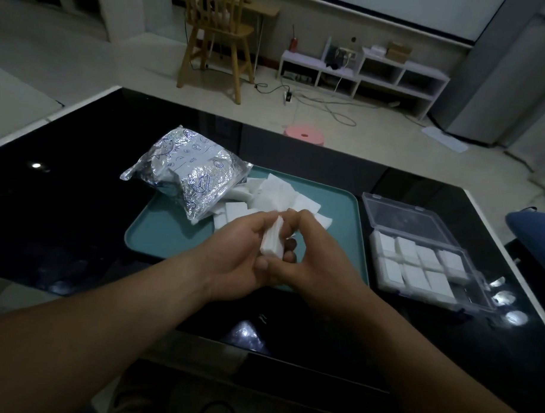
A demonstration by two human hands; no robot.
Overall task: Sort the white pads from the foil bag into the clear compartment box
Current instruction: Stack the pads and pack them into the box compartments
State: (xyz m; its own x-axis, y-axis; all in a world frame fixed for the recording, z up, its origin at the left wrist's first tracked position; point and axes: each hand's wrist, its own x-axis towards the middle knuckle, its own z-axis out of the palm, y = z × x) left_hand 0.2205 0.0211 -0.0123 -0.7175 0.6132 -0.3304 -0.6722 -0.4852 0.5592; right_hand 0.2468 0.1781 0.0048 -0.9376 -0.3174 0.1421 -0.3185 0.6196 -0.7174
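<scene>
Together both hands [272, 252] pinch – pads [272, 239]

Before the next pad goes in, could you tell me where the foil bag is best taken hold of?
Grip the foil bag at its flat crimped corner on the left, coming from the left over the black table. That end lies thin and pinchable; the right end is open, with white pads spilling onto the teal tray.
</scene>
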